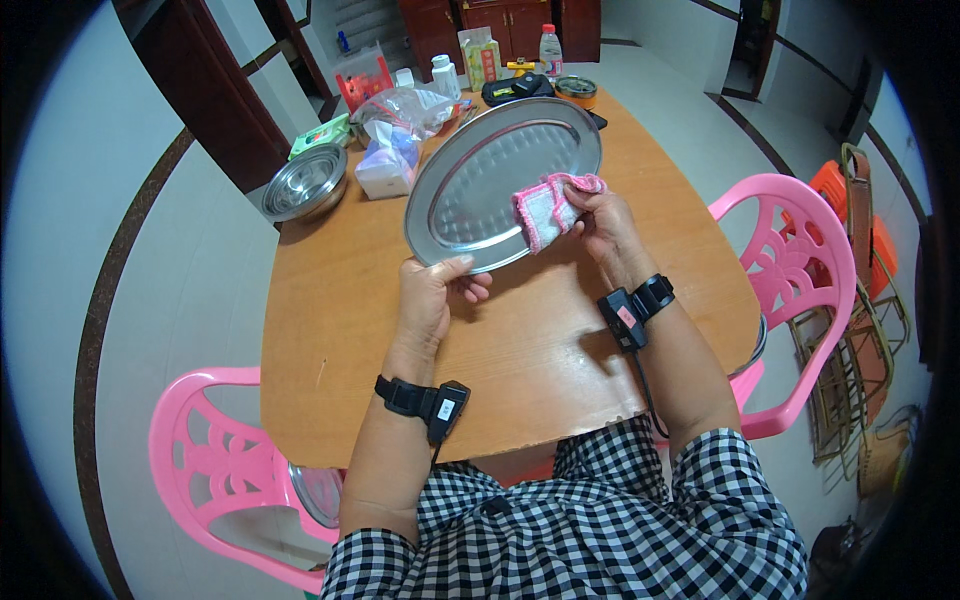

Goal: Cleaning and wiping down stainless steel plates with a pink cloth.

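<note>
An oval metal serving tray (480,255) is held tilted above the wooden table, its ribbed inner face towards me. My left hand (435,292) grips its near-left rim, thumb on the face and fingers beneath. In my right hand (609,223) is a folded white cloth with pink edging (546,214), pinched between thumb and fingers. The cloth lies against or just over the right part of the tray; I cannot tell whether it touches. Both wrists wear black strapped devices with cables.
On the wooden table (337,360) stand nested metal bowls (306,184), a tissue pack (388,166), a clear plastic bag (420,109), a white bottle (445,77), a water bottle (550,54) and a round tin (576,90). Pink plastic chairs (796,259) flank the table; folded metal-framed chairs (855,360) stand at right.
</note>
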